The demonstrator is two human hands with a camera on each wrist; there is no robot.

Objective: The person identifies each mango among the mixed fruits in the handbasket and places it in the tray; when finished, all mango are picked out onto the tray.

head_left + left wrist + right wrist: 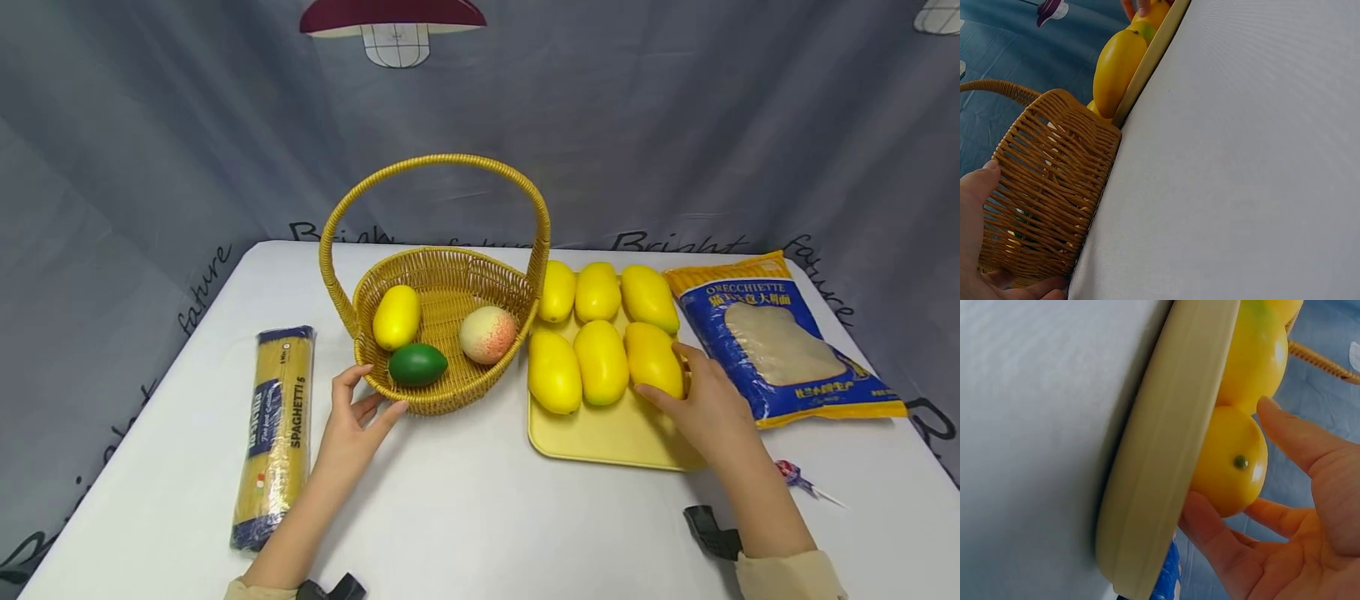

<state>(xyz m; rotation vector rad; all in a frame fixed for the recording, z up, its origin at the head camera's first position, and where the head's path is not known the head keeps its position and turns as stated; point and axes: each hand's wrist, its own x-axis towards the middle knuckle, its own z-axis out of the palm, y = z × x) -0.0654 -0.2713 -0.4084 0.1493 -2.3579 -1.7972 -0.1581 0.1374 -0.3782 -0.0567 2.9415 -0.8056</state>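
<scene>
My left hand (360, 421) holds the front left of a woven basket (450, 400); in the left wrist view its thumb lies against the wicker wall (1054, 181) and the other fingers are low by the base. Inside the basket are a yellow mango (397, 317), a dark green oval fruit (417, 365) and a peach (487, 335). My right hand (708, 404) grips the front right mango (652, 360) on a yellow tray (600, 446), thumb and fingers on opposite sides of it. Several other mangoes (602, 362) lie in two rows on the tray.
A spaghetti packet (277, 433) lies at the left. A blue orecchiette bag (780, 342) lies right of the tray, with a wrapped lollipop (795, 477) in front of it. The basket's tall handle (435, 160) arches above the fruit. A grey curtain (600, 150) hangs behind the table.
</scene>
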